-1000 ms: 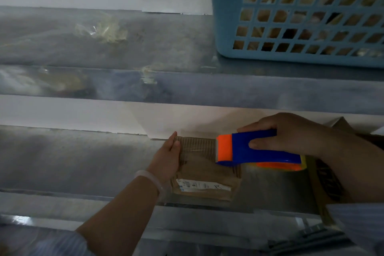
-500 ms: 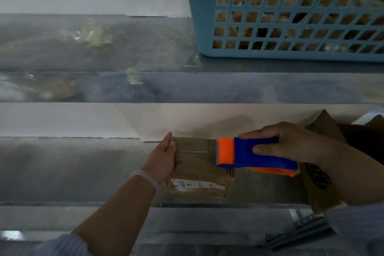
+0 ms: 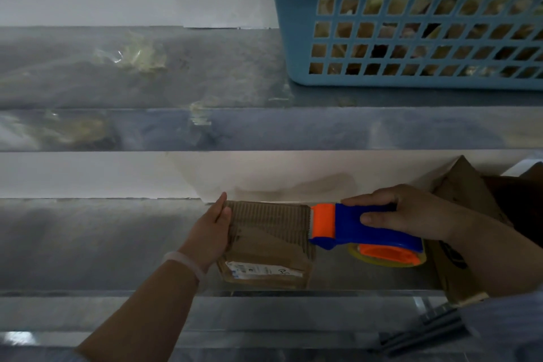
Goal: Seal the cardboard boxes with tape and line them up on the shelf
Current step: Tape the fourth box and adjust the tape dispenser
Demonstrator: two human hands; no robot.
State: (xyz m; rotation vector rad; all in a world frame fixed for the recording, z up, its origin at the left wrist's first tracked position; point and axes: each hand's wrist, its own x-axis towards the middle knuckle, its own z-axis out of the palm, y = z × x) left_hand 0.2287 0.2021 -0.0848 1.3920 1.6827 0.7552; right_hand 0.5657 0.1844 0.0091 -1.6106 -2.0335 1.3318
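A small brown cardboard box [image 3: 266, 244] with a white label on its front lies on the lower metal shelf [image 3: 88, 244]. My left hand [image 3: 210, 232] rests flat against the box's left side, fingers straight. My right hand [image 3: 408, 214] grips the blue handle of a blue and orange tape dispenser [image 3: 355, 229], whose orange cutter end sits at the box's upper right corner. The yellowish tape roll shows under the dispenser.
A blue plastic basket [image 3: 411, 76] with items inside stands on the upper shelf [image 3: 147, 82] at the right. Another cardboard box [image 3: 458, 194] stands behind my right arm on the lower shelf. Crumpled clear plastic [image 3: 132, 56] lies on the upper shelf's left part.
The dispenser has slid right, from over the box's top to its right edge. My left hand stays against the box's left side. The view has tilted slightly downward.
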